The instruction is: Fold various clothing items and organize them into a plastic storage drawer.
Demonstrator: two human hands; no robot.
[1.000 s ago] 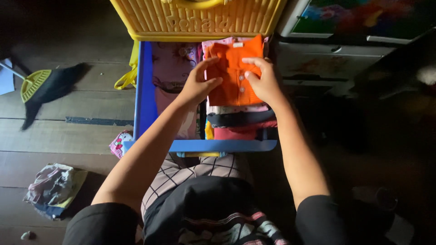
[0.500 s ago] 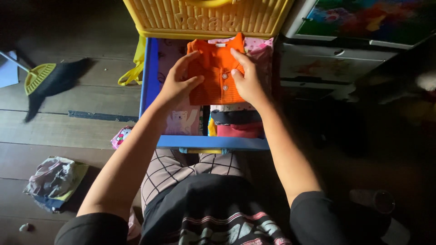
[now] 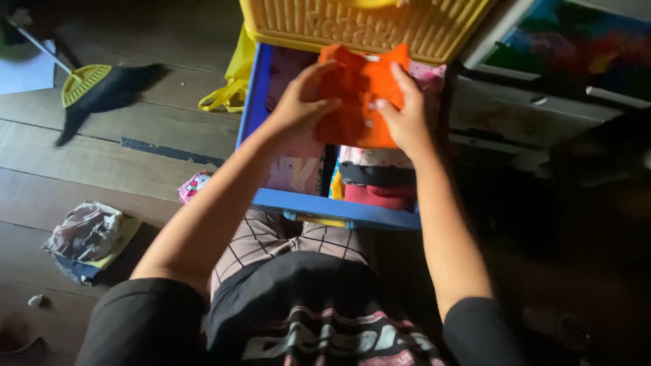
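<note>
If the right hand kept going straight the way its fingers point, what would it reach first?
Probably the yellow basket, just beyond the orange top that the right hand holds; depth is hard to judge.

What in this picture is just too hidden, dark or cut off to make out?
Head view, all of it:
- Orange buttoned top: its middle is covered by the left hand and right hand.
- Blue drawer: the folded clothes lower down are stacked, only edges show.
- Yellow basket: cut off by the top edge.
- Floor at the right: too dark to read.
- Cloth pile: crumpled, kind unclear.
</note>
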